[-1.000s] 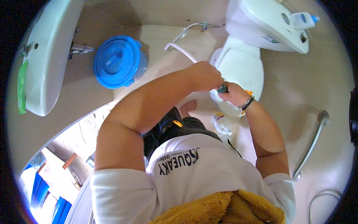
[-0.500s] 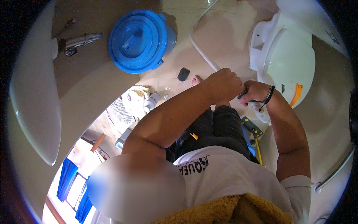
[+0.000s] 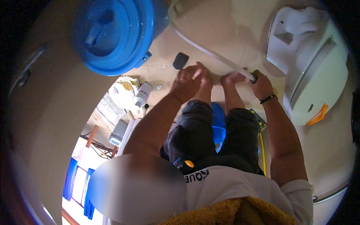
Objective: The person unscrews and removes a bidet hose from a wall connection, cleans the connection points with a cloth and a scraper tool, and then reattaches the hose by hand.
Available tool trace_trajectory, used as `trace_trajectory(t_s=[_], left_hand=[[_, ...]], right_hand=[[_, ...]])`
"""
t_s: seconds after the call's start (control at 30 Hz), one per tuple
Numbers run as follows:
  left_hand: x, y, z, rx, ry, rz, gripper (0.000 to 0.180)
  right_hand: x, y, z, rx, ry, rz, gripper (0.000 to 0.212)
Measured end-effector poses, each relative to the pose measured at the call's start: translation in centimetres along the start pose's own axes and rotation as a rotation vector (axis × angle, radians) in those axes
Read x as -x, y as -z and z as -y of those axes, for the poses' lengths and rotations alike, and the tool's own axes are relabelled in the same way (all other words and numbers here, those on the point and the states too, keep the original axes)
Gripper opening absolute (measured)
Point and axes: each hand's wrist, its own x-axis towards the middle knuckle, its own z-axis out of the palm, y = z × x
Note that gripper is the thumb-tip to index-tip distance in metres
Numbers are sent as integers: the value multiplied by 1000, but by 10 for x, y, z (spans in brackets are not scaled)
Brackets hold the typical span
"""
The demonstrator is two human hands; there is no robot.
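Observation:
In my right hand [image 3: 260,85], the fingers are wrapped round the dark end of a white hose [image 3: 213,55]. The hose runs up and left across the tiled floor, past the blue bucket. My left hand [image 3: 186,83] is lowered over my left foot with its fingers loosely spread, and nothing shows in it. Just beyond its fingertips lies a small dark rounded block [image 3: 180,60], whose kind I cannot make out. My bare right foot [image 3: 233,78] is beside the right hand.
A large blue lidded bucket [image 3: 116,35] stands at upper left. On the right is a white toilet [image 3: 318,75] with an orange piece [image 3: 318,114] on its lid. A white bottle [image 3: 142,95] and a pale cloth [image 3: 123,92] lie at left. Something blue [image 3: 218,122] shows between my legs.
My hands were together near the toilet; now they are apart. The left has moved left and away from the right, which stays on the hose end. My view has shifted and my legs are farther apart.

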Motion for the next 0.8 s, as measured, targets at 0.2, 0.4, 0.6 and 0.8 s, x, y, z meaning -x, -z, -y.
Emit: trace_trajectory(t_s=[0.2, 0.4, 0.6, 0.8], left_hand=[[33, -115, 125, 93, 864, 532, 26], [46, -202, 177, 329, 1192, 422, 26], [30, -256, 191, 451, 1342, 364, 26], [23, -263, 194, 534, 1390, 305, 27]], right_hand=[[-33, -53, -62, -201, -304, -189, 18], [-52, -77, -87, -406, -361, -221, 19], [-60, -86, -83, -401, -393, -154, 17], [-57, -91, -100, -349, -337, -113, 17]])
